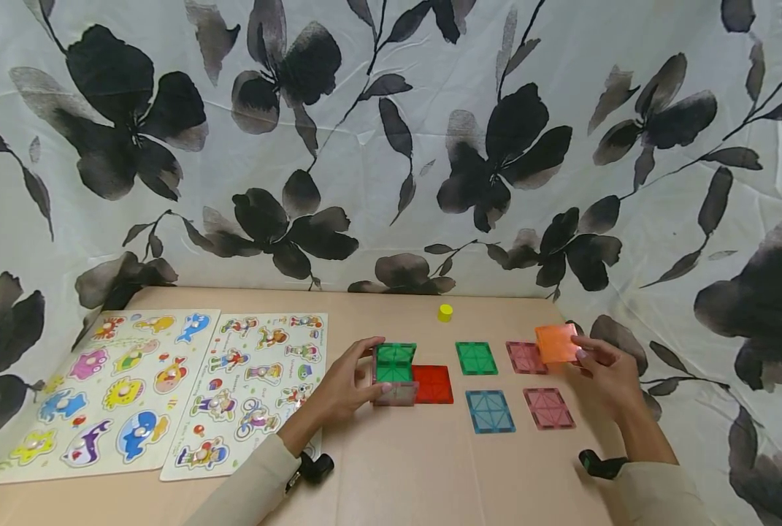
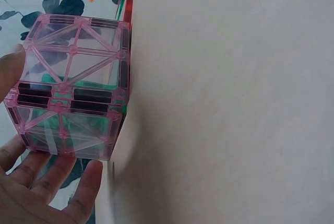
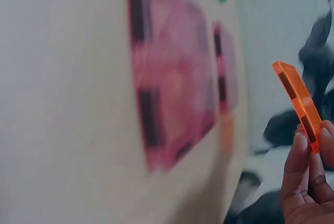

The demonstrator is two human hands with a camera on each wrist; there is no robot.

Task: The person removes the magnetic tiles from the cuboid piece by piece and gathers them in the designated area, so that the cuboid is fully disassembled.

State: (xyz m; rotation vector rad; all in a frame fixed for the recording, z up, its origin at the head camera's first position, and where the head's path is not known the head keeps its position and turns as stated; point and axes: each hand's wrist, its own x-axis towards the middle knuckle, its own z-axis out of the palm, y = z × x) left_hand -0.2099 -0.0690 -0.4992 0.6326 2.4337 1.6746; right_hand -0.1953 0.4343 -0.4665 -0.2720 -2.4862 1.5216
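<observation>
My left hand [image 1: 347, 383] holds a small box of clear magnetic tiles [image 1: 394, 363], green inside with pink sides. In the left wrist view, two pink tile walls [image 2: 73, 51] meet at an edge, with the thumb on one side and fingertips against the other. A red magnetic tile [image 1: 434, 385] lies flat right beside the box. Off to the right, my right hand [image 1: 607, 372] pinches an orange magnetic tile [image 1: 557, 343] by its edge, above the table. The right wrist view shows this orange tile [image 3: 300, 104] edge-on between thumb and fingers.
Flat on the table [image 1: 391, 467] between the hands lie a green tile [image 1: 477, 358], a blue tile [image 1: 491, 411] and two pink tiles [image 1: 549, 408]. A small yellow cylinder [image 1: 445, 313] stands near the back edge. Two picture boards [image 1: 187, 409] cover the left side; a floral cloth hangs behind.
</observation>
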